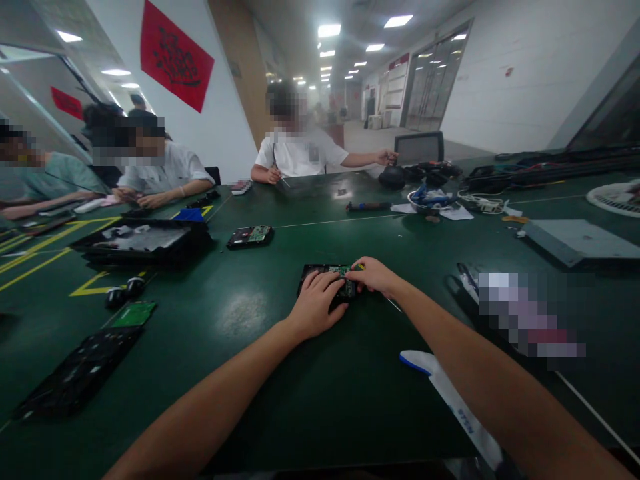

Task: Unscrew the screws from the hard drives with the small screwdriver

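Note:
A black device [307,270] with a green circuit board lies on the green table in front of me. My left hand [320,300] rests over it, fingers across the top and thumb at the near side, holding it down. At the device's right edge, my right hand [375,275] has its fingers closed in a pinch. A bit of yellow, perhaps part of a small tool, shows at those fingertips; its kind is hidden. Below the right wrist a thin pale strip shows, and I cannot tell whether it belongs to the tool.
Another black device with a green board [250,237] lies farther left. A black tray [140,240] and a long black part [83,367] stand at left. A white-and-blue object [450,393] is under my right forearm; a metal box [583,241] sits at right. Several people work across the table.

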Motion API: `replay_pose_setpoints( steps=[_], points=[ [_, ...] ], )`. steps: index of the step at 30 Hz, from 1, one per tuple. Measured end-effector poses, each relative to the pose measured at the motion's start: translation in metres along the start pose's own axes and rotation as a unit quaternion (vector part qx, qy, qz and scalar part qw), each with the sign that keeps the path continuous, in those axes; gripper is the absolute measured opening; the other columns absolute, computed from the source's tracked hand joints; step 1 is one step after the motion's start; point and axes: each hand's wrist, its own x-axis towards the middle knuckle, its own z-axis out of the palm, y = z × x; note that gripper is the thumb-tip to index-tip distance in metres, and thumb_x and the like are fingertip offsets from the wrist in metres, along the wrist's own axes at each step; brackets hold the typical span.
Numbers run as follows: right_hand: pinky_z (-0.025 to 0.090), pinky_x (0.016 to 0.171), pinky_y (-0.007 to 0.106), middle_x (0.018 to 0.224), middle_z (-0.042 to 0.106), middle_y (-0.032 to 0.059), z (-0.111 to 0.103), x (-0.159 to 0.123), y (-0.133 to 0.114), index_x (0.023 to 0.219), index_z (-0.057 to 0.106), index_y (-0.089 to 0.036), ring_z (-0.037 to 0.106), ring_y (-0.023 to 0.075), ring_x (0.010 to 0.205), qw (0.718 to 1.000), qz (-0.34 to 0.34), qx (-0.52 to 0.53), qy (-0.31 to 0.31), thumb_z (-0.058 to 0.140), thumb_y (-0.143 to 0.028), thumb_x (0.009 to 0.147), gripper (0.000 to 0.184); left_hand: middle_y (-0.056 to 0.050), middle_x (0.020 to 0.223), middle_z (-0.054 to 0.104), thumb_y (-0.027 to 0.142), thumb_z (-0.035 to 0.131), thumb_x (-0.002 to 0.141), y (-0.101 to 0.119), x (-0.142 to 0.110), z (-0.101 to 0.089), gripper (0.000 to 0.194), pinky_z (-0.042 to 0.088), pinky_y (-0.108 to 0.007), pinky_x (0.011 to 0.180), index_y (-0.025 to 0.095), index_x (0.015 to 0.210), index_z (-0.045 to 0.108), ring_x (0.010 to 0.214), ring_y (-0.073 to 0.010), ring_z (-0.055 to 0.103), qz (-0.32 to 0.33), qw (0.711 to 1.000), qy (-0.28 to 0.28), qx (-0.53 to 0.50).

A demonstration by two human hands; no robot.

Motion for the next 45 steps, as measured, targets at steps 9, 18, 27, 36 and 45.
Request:
replay_pose_setpoints(
  steps=[9,18,27,36,45],
  points=[
    [0.031,0.036,0.017,0.06,0.063,-0.0042,-0.004,-0.002,0.0,0.118,0.055,-0.015,0.051,0.0085,0.042,1.0,0.008,-0.014,-0.016,0.079,-0.036,0.085,0.046,-0.012,0.143,0.061,0.035,0.058,0.096,-0.003,-0.013,0.002,0.045,0.036,-0.058,0.119,0.022,0.139,0.061,0.139,-0.0326,0.05,0.02,0.998,0.055,0.0],
    [0.031,0.036,0.017,0.07,0.063,-0.0043,-0.005,-0.007,0.002,0.131,0.046,-0.021,0.055,0.0099,0.047,0.999,-0.017,-0.002,-0.042,0.08,-0.04,0.085,0.06,-0.01,0.144,0.062,0.03,0.059,0.094,-0.003,-0.013,0.002,0.045,0.034,-0.058,0.122,0.023,0.139,0.06,0.14,-0.0312,0.049,-0.001,0.998,0.067,-0.003],
    [0.04,0.04,0.019,0.089,0.067,-0.0004,-0.008,-0.004,0.007,0.128,0.049,-0.023,0.056,0.008,0.049,0.998,-0.014,0.021,-0.058,0.078,-0.041,0.085,0.055,-0.011,0.157,0.049,0.029,0.056,0.096,0.001,-0.014,-0.003,0.048,0.027,-0.062,0.125,0.024,0.144,0.057,0.15,-0.0327,0.039,-0.011,1.0,0.027,0.011],
    [0.042,0.044,0.021,0.083,0.064,-0.003,-0.008,-0.006,0.005,0.128,0.048,-0.023,0.056,0.009,0.049,0.998,-0.005,0.026,-0.062,0.075,-0.044,0.087,0.053,-0.013,0.154,0.052,0.025,0.057,0.095,0.0,-0.01,-0.001,0.05,0.029,-0.064,0.125,0.021,0.144,0.055,0.149,-0.0333,0.041,-0.02,0.999,0.018,-0.03],
    [0.043,0.044,0.022,0.081,0.065,-0.003,-0.01,-0.008,0.0,0.127,0.049,-0.024,0.058,0.0105,0.049,0.998,0.003,0.0,-0.064,0.07,-0.047,0.09,0.048,-0.015,0.155,0.051,0.022,0.058,0.094,0.0,-0.008,-0.001,0.048,0.03,-0.064,0.125,0.019,0.142,0.057,0.151,-0.0331,0.038,-0.029,0.998,0.019,-0.045]
  ],
)
